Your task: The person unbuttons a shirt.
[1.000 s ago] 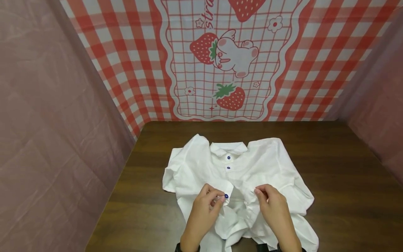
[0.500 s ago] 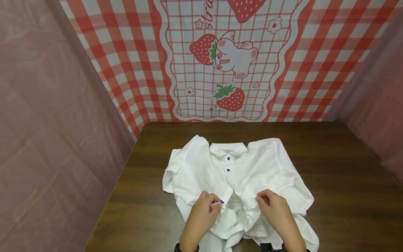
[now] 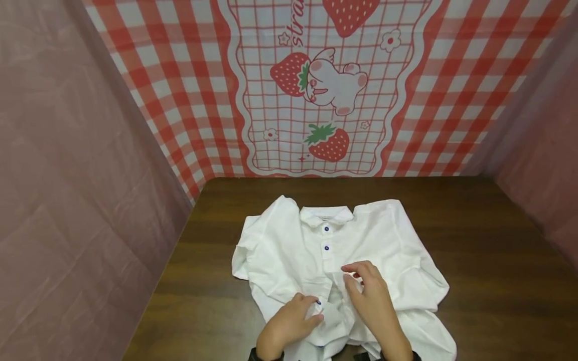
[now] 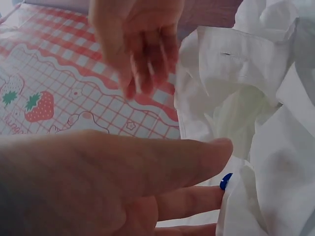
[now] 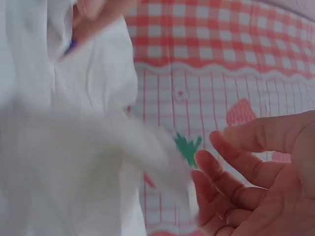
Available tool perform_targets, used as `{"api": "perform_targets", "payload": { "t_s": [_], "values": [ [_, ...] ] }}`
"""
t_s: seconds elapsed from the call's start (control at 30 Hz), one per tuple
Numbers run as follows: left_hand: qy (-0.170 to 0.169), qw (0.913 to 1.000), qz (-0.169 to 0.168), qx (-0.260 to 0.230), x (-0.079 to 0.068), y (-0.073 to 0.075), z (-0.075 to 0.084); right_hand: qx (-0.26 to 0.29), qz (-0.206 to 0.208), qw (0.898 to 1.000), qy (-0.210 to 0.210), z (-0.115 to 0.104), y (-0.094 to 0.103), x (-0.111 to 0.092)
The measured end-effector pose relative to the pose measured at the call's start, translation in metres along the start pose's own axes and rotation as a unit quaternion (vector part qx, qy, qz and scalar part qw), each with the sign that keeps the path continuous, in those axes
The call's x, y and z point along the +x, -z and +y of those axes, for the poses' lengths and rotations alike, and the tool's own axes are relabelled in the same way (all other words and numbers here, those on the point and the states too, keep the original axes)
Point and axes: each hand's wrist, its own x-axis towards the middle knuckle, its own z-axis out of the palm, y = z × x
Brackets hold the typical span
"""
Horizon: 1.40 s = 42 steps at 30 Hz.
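White shirt (image 3: 379,230) spread on brown table (image 3: 194,291) in front of you, collar at far side. Your L hand (image 3: 291,321): grip released, thumb apart, fingers touching shirt nr blue button (image 3: 318,302). Your R hand (image 3: 371,293): nothing gripped, fingers loosely bent, v. close to shirt edge; contact unclear, cloth blurred.

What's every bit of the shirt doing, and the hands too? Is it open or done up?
Shirt: rumpled, front open below
Top button: looks fastened
Second button: looks fastened
Lower button: unfastened
Left hand: finger at lower button, thumb apart
Right hand: fingers loosely bent
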Motion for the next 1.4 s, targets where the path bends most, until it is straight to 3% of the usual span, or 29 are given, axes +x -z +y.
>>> {"api": "perform_targets", "payload": {
  "t_s": [0.1,0.23,0.37,0.53,0.83,1.0,1.13,1.23,1.4],
  "values": [
    [-0.003,0.9998,-0.019,0.010,0.000,0.001,0.001,0.000,-0.021,1.000,0.020,-0.008,-0.015,0.003],
    [-0.008,0.9983,-0.049,0.032,-0.001,-0.001,0.001,-0.065,-0.063,0.995,0.029,-0.005,-0.032,0.009],
    [-0.009,0.9957,-0.056,0.074,-0.005,-0.005,-0.008,-0.145,-0.092,0.985,0.035,0.013,-0.045,0.011],
    [-0.021,0.9910,-0.069,0.112,-0.008,-0.003,-0.022,-0.200,-0.130,0.971,0.029,0.040,-0.056,0.008],
    [-0.044,0.9890,-0.081,0.116,-0.007,0.013,-0.027,-0.215,-0.126,0.964,0.091,0.047,-0.060,0.015],
    [-0.039,0.9865,-0.095,0.128,-0.003,0.021,-0.021,-0.197,-0.113,0.968,0.103,0.043,-0.054,0.020],
    [-0.044,0.9854,-0.049,0.157,0.001,0.030,-0.013,-0.178,-0.102,0.973,0.109,0.037,-0.044,0.027],
    [-0.057,0.9796,0.033,0.190,0.005,0.036,-0.005,-0.159,-0.090,0.977,0.113,0.031,-0.034,0.032],
    [-0.084,0.9607,0.167,0.205,0.016,0.041,0.008,-0.136,-0.043,0.980,0.140,0.021,-0.021,0.040]
  ]
}}
